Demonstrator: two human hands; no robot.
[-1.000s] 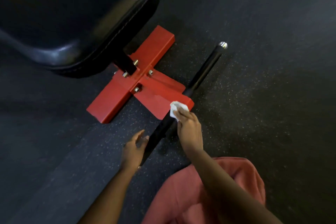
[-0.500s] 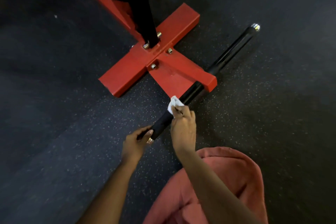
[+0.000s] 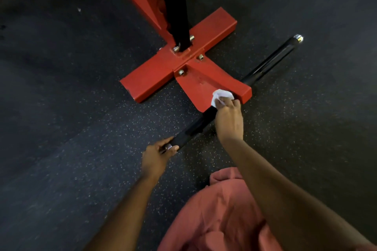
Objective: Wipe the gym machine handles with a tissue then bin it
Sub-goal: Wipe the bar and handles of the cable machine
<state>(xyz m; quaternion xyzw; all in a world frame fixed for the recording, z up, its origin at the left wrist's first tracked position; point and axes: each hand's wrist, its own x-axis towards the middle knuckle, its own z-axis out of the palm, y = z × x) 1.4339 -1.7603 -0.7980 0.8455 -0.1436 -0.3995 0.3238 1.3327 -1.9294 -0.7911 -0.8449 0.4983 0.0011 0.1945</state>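
Observation:
A long black handle bar (image 3: 195, 126) runs diagonally through the red base of the machine, low over the floor, with a chrome cap (image 3: 298, 37) at its far end. My right hand (image 3: 229, 120) presses a crumpled white tissue (image 3: 220, 94) onto the bar where it meets the red bracket (image 3: 206, 85). My left hand (image 3: 158, 156) grips the bar's near end, covering its tip.
The red cross-shaped base (image 3: 163, 71) sits on dark speckled rubber flooring (image 3: 81, 149), with a black upright post (image 3: 179, 16) bolted at its centre. My knee in pink fabric (image 3: 220, 216) is at the bottom of the view.
My right hand has slid the tissue up the bar from near its end to the red bracket. My left hand has closed around the bar's near end. The view has tilted down from the seat pad.

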